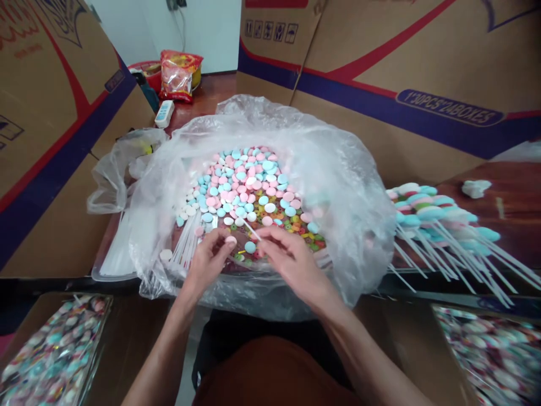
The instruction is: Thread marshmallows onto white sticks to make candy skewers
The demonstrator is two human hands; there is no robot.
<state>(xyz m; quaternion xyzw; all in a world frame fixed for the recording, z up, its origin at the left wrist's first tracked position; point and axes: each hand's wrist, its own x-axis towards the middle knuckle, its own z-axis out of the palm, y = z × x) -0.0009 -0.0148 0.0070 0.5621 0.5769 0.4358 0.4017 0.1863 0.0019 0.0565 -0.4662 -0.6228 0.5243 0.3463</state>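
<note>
Between thumb and fingers, my left hand (210, 251) pinches a pink candy disc (230, 240). My right hand (288, 252) is closed on a thin white lollipop stick (252, 230), whose free end points up and left. Both hands are just above the near edge of a clear plastic bag (338, 169), spread open on the table. Inside it lies a heap of pink, blue and white candy discs (249, 180). Small colourful ring candies (291, 223) lie to the right of the heap. A bundle of loose white sticks (186, 239) is left of my left hand.
Finished-looking lollipops (431, 214) are piled at the right, sticks toward me. Large cardboard boxes (372, 34) stand behind and left. Boxes of wrapped candies (54, 349) sit low at both sides. A red snack packet (177, 76) and a white remote-like device (164, 114) lie at the back.
</note>
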